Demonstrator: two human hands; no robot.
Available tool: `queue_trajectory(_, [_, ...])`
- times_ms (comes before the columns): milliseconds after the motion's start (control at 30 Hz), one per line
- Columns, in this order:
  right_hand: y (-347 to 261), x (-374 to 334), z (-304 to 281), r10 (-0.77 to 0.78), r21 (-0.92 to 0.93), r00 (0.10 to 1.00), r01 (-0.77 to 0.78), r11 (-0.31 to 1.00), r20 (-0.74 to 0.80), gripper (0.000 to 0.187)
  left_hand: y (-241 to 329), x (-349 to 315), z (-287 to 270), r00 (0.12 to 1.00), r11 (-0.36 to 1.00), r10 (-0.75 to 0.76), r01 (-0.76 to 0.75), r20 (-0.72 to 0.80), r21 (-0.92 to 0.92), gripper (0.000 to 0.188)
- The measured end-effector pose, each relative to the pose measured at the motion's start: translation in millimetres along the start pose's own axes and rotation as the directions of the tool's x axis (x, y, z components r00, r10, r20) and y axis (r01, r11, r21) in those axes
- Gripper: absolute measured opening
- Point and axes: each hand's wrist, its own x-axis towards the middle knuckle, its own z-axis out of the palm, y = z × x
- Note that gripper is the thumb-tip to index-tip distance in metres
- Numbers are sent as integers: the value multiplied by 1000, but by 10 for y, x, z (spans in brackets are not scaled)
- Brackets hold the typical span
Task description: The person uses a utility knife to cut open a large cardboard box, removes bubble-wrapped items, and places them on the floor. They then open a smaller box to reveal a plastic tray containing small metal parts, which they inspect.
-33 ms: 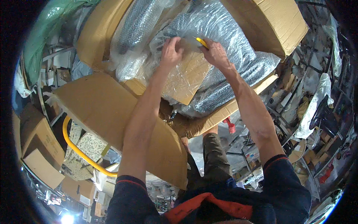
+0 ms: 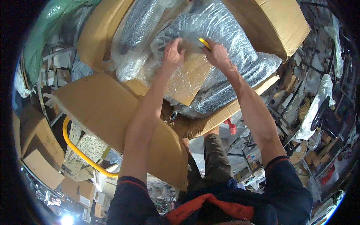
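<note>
A large open cardboard box (image 2: 101, 99) stands in front of me, filled with items in clear bubble wrap (image 2: 221, 30). Under the film, near the middle, lies a flat brown cardboard piece (image 2: 193, 75). My right hand (image 2: 217, 56) is closed around a yellow utility knife (image 2: 204, 43), its tip pointing up and left, just over the wrap. To its left, my left hand (image 2: 173, 54) has its fingers curled and closed on the bubble wrap; the fingertips are partly blurred. A wrapped roll-shaped bundle (image 2: 137, 30) lies at the box's far left.
Box flaps fold outward, one large flap (image 2: 277, 22) at the far right. A yellow curved bar (image 2: 82, 155) is at the lower left, beside smaller cartons (image 2: 45, 146). A red object (image 2: 230, 126) hangs below the box's near edge. Shelving and clutter line the right side.
Both hands stay nearly in place; the right hand and knife have shifted very slightly to the right.
</note>
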Motion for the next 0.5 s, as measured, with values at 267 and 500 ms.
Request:
queue_trajectory(267, [-181, -427, -244, -126, -42, 978, 120, 992, -169, 26, 246, 131, 8, 955, 980, -126, 78, 267, 183, 30])
queue_trajectory(500, [-639, -205, -290, -45, -396, 998, 59, 916, 45, 17, 297, -70, 51, 982, 996, -27, 11, 185, 87, 36])
